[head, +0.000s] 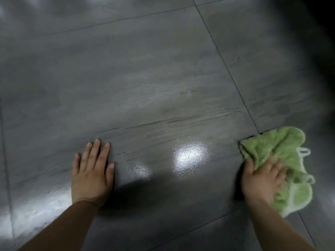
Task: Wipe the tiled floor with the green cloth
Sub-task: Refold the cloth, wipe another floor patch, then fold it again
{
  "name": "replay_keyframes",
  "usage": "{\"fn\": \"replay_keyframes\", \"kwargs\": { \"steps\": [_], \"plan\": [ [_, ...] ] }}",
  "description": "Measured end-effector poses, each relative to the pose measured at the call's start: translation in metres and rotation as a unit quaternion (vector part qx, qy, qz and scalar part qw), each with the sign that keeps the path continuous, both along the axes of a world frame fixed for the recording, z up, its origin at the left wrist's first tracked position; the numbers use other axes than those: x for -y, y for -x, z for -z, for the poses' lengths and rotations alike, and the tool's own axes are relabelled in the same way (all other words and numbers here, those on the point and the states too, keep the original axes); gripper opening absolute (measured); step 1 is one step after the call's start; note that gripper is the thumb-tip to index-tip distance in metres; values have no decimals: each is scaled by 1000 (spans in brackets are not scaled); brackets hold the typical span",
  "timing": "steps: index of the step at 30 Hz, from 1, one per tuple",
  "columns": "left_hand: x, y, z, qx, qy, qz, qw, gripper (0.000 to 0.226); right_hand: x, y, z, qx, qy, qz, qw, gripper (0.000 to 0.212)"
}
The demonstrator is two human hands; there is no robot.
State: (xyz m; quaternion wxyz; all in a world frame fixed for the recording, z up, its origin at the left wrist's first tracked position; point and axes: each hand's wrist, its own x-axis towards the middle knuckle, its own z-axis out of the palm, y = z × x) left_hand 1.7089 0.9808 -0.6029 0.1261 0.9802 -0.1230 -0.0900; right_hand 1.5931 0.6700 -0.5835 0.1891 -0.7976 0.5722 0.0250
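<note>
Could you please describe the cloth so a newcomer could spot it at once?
On the grey tiled floor, look lower right, under the right hand. The crumpled green cloth with white edging is the only coloured thing there.

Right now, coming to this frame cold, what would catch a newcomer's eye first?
The bunched green cloth at lower right, bright against the grey tiled floor, with the right hand gripping it over a grout line. Next, the left hand pressed flat on the floor at lower left, and a white glare patch between the two hands.
</note>
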Motion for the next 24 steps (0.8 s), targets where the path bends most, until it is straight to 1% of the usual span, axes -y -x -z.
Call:
{"fn": "replay_keyframes", "kwargs": {
  "steps": [1,2,3,4,5,6,7,8,9,10,11,12,13,14,15,17,18,20,22,23,24],
  "plan": [
    [1,-2,-1,7,-3,-1,1000,57,-24,-11,1,-5,12,-34,999,84],
    [1,-1,-2,1,-7,-5,1000,59,-50,-15,6,-5,49,-111,993,81],
    [2,1,-3,-6,-9,-10,1000,61,-78,-14,13,-2,83,-221,972,77],
    [2,1,-3,-10,-8,-12,1000,61,-104,-10,14,-3,106,-348,932,73],
    [3,1,-4,-4,-11,-9,1000,61,-119,-4,15,5,113,-453,884,72],
    [3,1,-4,4,-17,-4,1000,61,-120,0,15,5,105,-528,842,74],
    [4,1,-5,11,-20,-5,1000,62,-108,3,17,3,100,-570,815,76],
    [5,0,-6,9,-18,-9,1000,64,-88,8,19,-1,112,-575,811,73],
    [6,1,-7,2,-13,-14,1000,67,-65,17,21,-13,113,-542,833,65],
    [6,2,-8,-8,-10,-16,1000,69,-41,28,19,-19,113,-472,874,60],
    [5,3,-9,-12,-11,-17,1000,71,-15,42,14,-23,100,-377,921,61],
    [7,2,-10,-6,-10,-12,1000,71,8,55,5,-30,86,-269,959,66],
    [8,1,-11,1,-8,-7,1000,71,25,64,-5,-39,62,-173,982,71],
    [7,0,-11,4,-2,-11,1000,71,34,68,-15,-59,37,-102,992,73],
    [6,0,-10,1,3,-16,1000,72,37,70,-20,-74,21,-67,995,69],
    [7,1,-11,-9,1,-14,1000,73,24,64,-26,-79,3,-55,995,53],
    [8,1,-12,-23,-10,-7,1000,69,12,60,-28,-74,-10,-76,994,49],
    [7,-5,-20,-93,-39,9,995,54,-15,52,-38,-28,-61,-166,984,46],
    [5,-13,-43,-184,-30,15,982,53,-38,42,-62,15,-157,-234,959,40],
    [4,-12,-62,-225,-27,21,974,54,-48,38,-80,26,-223,-233,946,37],
    [8,-8,-86,-249,-30,38,967,56,-58,34,-104,45,-287,-206,934,34]
  ]
}}
